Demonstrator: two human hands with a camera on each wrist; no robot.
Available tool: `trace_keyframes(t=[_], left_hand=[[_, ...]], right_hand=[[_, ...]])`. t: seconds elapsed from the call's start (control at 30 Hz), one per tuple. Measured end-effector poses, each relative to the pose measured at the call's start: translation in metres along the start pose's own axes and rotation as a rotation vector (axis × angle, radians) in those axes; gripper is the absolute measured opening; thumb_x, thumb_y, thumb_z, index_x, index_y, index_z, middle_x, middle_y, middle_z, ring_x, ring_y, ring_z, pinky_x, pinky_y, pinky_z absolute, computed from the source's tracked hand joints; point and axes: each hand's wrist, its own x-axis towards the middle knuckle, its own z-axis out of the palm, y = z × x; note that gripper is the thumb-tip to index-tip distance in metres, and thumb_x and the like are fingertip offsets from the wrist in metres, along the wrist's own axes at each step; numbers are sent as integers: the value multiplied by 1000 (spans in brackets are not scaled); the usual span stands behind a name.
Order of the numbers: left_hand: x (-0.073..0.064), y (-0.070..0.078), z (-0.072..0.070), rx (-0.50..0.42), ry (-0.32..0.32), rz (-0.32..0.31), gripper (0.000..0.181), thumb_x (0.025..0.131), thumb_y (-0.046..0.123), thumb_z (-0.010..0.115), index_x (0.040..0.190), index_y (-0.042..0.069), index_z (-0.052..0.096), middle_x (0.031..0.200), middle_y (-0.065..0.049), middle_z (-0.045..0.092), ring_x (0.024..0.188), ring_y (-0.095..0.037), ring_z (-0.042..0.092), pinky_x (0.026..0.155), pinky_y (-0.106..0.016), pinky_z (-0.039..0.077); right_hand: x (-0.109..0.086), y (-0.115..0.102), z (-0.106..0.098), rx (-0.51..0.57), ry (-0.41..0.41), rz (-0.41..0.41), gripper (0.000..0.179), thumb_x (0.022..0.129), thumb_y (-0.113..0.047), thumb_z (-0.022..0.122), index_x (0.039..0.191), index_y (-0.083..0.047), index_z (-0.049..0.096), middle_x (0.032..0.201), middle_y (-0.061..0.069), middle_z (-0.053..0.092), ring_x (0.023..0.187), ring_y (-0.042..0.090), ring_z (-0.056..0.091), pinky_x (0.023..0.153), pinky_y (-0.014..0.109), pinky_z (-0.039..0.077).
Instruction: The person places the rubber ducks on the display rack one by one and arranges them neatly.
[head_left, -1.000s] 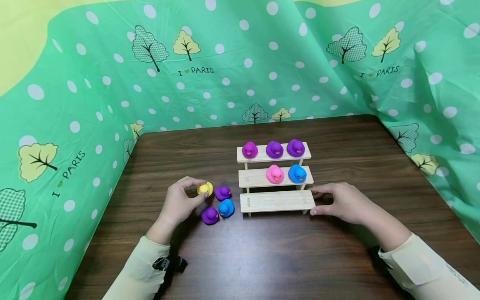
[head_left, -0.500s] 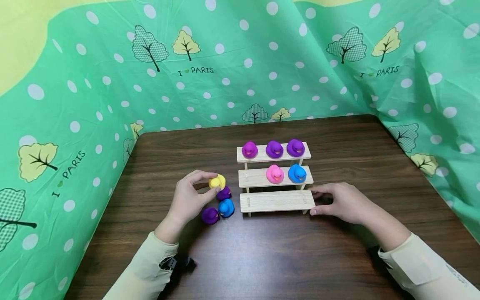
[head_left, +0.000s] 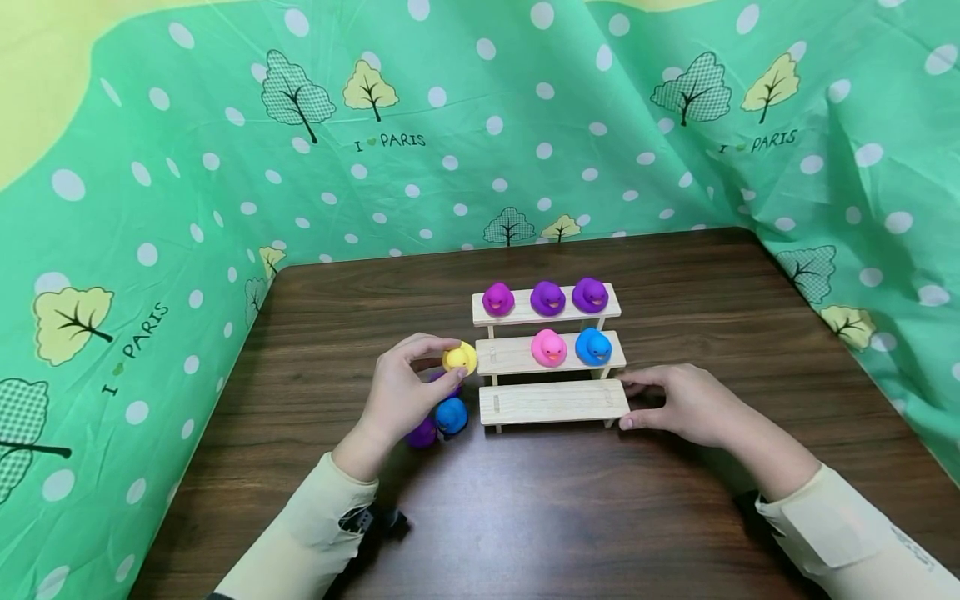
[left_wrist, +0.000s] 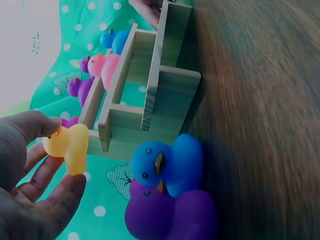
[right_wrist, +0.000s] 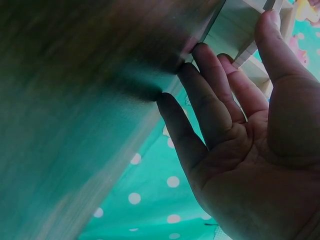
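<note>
1. Partly hiding two purple rubber ducks (head_left: 422,434) behind left hand (head_left: 399,390), beside blue duck (head_left: 452,415).
2. Pinching yellow rubber duck (head_left: 460,357) with it, near wooden stand (head_left: 553,403).
3. Touching stand's right end with right hand (head_left: 684,406); cannot tell whether gripping.

Dark brown table (head_left: 555,517), wood-grained, soft sheen toward near side. Green cloth (head_left: 517,50) hanging behind and along both sides – white dots (head_left: 494,125) scattered all over, folds at right. Printed on it: checkered trees (head_left: 292,92), yellow trees (head_left: 369,86), dark lettering (head_left: 402,141) with "PARIS" – upright at back, slanted at left. Pale yellow patch (head_left: 37,75), upper left corner.
</note>
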Motion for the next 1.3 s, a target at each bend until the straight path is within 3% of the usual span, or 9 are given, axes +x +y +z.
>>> trace_keyframes(t=[0.13, 0.4, 0.6, 0.7, 0.97, 1.3], left_hand=[[3, 2, 4, -17, 3, 14, 30, 85, 3, 87, 113, 7, 79, 110, -1, 72, 102, -24, 71, 89, -50, 62], [7, 4, 12, -48, 17, 5, 31, 84, 1, 87, 113, 6, 79, 112, -6, 71, 102, -22, 71, 89, -34, 62], [9, 7, 20, -77, 20, -22, 34, 82, -3, 87, 114, 2, 78, 114, -13, 72, 105, -28, 71, 90, -46, 62], [10, 6, 23, -66, 8, -5, 33, 82, -3, 87, 113, 3, 79, 113, -10, 73, 105, -25, 70, 91, -49, 61], [15, 5, 31, -71, -18, 39, 29, 84, 1, 87, 112, 6, 80, 112, -7, 73, 105, -22, 70, 95, -40, 60], [19, 4, 42, -4, -25, 59, 31, 84, 3, 87, 114, 5, 79, 112, -3, 73, 106, -16, 71, 97, -32, 58]], right_hand=[[0, 0, 0, -4, 1, 0, 73, 80, -56, 87, 134, -11, 71, 104, -10, 77, 108, 24, 71, 94, 56, 55], [0, 0, 0, 1, 0, 2, 74, 80, -58, 86, 135, -11, 71, 104, -10, 77, 108, 23, 71, 94, 56, 55], [0, -1, -1, 2, 0, 1, 73, 80, -57, 86, 135, -12, 71, 104, -10, 77, 107, 22, 71, 93, 55, 55], [0, -1, -1, 4, 0, -1, 72, 80, -56, 87, 135, -12, 71, 104, -10, 77, 106, 21, 71, 93, 55, 55], [-1, -3, -2, 9, -5, 3, 72, 81, -56, 87, 136, -12, 71, 104, -10, 77, 106, 21, 71, 92, 55, 56], [-1, -4, -2, 10, -8, 6, 73, 81, -54, 87, 137, -10, 70, 106, -8, 77, 107, 22, 71, 93, 55, 55]])
